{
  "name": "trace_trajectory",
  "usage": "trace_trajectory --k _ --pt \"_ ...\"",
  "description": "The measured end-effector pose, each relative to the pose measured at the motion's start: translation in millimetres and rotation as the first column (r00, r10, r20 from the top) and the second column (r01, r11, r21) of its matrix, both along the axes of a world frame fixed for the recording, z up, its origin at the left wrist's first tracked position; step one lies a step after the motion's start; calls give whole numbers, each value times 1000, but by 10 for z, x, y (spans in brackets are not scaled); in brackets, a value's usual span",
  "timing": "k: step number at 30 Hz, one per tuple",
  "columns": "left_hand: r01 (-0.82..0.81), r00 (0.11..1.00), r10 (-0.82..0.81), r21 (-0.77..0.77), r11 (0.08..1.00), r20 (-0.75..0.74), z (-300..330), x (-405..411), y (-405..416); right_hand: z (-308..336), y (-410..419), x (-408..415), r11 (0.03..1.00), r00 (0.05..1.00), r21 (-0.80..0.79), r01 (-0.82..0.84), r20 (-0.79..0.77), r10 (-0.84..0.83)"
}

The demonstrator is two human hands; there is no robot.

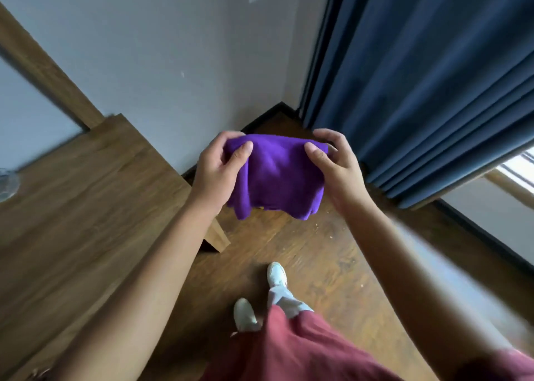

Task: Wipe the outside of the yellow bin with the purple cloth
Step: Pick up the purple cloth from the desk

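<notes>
Head view: purple cloth [276, 175] held up over the wood floor [312, 253], left hand [215, 168] and right hand [332, 163] each pinching a top corner between thumb and curled fingers, cloth hanging below the fingertips; only a sliver of yellow shows at its lower edge.

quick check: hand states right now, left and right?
Left hand: closed, pinching the upper left edge of the purple cloth.
Right hand: closed, pinching the cloth's upper right edge.
</notes>
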State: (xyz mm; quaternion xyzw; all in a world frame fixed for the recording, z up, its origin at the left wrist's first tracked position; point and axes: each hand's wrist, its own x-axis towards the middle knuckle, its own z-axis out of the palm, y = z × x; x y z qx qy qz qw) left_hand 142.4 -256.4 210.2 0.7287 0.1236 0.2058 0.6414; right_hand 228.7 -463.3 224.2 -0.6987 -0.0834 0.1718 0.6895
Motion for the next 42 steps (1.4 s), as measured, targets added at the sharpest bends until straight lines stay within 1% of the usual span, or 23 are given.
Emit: trace_trajectory --k 2,3,6,8,9,11,14,17,20,22,24,26,28,30,32,34,37,40,42 --pt "58 998 -58 -4 998 -12 -16 35 -200 -85 -213 -99 991 995 -89 -98 16 100" --pt "95 995 -94 11 995 -25 -34 53 -299 -139 -323 -128 974 986 -158 -161 26 167" --pt "184 981 -181 47 982 -67 -144 102 -563 -315 -637 -126 884 950 -379 -273 39 310" --pt "203 976 -198 49 978 -93 -245 145 -679 -416 -824 -82 800 924 -518 -303 46 380" --pt "207 974 -201 53 977 -109 -293 176 -733 -469 -916 -47 771 915 -559 -306 51 400" --pt "217 968 -207 54 975 -143 -356 260 -855 -587 -1095 60 763 913 -582 -281 84 400" --pt "217 957 -202 49 975 -208 -406 434 -1072 -760 -1353 315 797 925 -551 -245 113 363" --pt "194 953 -171 68 979 -251 -447 674 -1301 -852 -1615 642 832 931 -486 -268 93 354" --pt "163 954 -138 73 984 -268 -522 926 -1509 -904 -1845 982 860 917 -421 -287 138 373" --pt "143 952 -120 62 988 -283 -603 1078 -1613 -933 -1949 1188 874 915 -389 -291 152 373" --pt "133 943 -113 44 990 -314 -711 1241 -1706 -1006 -2039 1376 891 928 -353 -286 129 349" --pt "111 937 -98 21 994 -336 -834 1397 -1790 -1116 -2110 1529 934 961 -247 -259 31 274" --pt "95 930 -87 5 995 -356 -969 1536 -1852 -1237 -2153 1644 978 974 -80 -194 -132 182" --pt "87 913 -77 8 996 -401 -1131 1674 -1866 -1399 -2143 1734 984 935 67 -167 -304 180" --pt "69 898 -61 2 998 -435 -1336 1799 -1846 -1607 -2125 1806 978 905 118 -174 -372 206" --pt "73 880 -62 5 997 -470 -1565 1940 -1792 -1824 -2090 1903 977 902 110 -181 -377 210" --pt "113 851 -93 9 994 -516 -1913 2155 -1699 -2203 -2025 2044 978 918 34 -206 -339 205" --pt "168 831 -113 53 984 -545 -2373 2366 -1558 -2649 -1931 2202 977 945 -51 -208 -269 187" --pt "203 818 -135 61 977 -559 -2709 2488 -1455 -2971 -1852 2287 969 963 -131 -210 -196 183"
